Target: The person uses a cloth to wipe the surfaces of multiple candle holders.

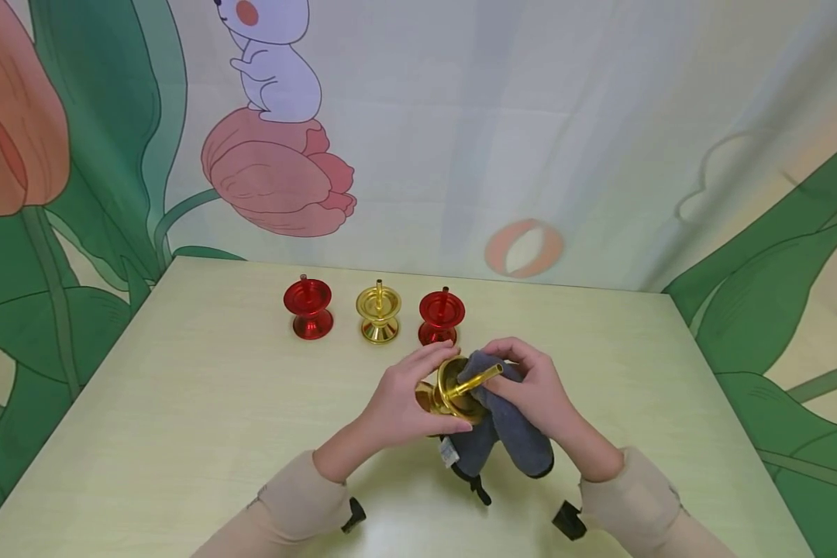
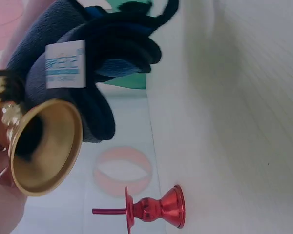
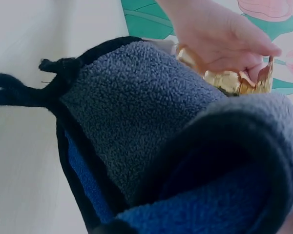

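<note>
My left hand grips a gold candle holder around its dish and stem, tilted so that its thin central tube points up and right. In the left wrist view the hollow base of the gold candle holder faces the camera. My right hand pinches a grey and blue cleaning cloth against the inside of the dish, beside the tube. The cloth has black edging, a hanging loop and a white label. It covers part of the dish, and its folds drape below the hands.
Behind the hands, a red candle holder, a gold one and another red one stand upright in a row on the pale table. The last is close to my left fingertips. A printed curtain hangs behind the table.
</note>
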`<state>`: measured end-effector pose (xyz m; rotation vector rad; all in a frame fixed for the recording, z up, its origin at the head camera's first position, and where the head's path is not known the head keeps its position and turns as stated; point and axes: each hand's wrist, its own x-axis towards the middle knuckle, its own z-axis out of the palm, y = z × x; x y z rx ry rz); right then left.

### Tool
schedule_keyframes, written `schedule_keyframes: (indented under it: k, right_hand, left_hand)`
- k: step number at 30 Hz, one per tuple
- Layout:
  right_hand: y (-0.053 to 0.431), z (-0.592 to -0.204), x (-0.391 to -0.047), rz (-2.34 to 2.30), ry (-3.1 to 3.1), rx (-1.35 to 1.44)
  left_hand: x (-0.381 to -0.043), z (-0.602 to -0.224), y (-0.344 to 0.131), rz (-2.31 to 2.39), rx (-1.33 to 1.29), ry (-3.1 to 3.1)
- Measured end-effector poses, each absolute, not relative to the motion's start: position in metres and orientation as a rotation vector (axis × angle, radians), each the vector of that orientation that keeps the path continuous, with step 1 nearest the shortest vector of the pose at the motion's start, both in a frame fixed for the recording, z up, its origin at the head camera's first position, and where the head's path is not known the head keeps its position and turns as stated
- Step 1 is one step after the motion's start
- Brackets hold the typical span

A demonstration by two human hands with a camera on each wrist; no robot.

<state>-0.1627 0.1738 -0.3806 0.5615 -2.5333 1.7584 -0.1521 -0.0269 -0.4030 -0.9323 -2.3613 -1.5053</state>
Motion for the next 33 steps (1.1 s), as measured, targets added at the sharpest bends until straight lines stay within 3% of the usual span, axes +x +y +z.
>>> schedule_keyframes:
  k: [6,14,23,33]
  right_hand:
    - [0.173,-0.383,-0.162,1.616,-2.540,0.647]
    - [0.173,-0.378,-0.166,1.409,-2.516,0.468]
    - [0.184,-0.384,-0.172,1.951,-2.343,0.314]
    - [0.178,-0.386,-0.163,2.451,-1.984,0.404]
  left_hand:
    - [-0.153,-0.403,-0.029,-1.714,-0.941,-2.453]
    - [-0.152,-0.408,-0.028,-1.790,-0.873,-2.438]
    - [-0.142,-0.387,-0.029,-1.963,-0.610,-2.320]
    - [-0.157,-0.409,-0.026,-2.038,-0.357,-2.027]
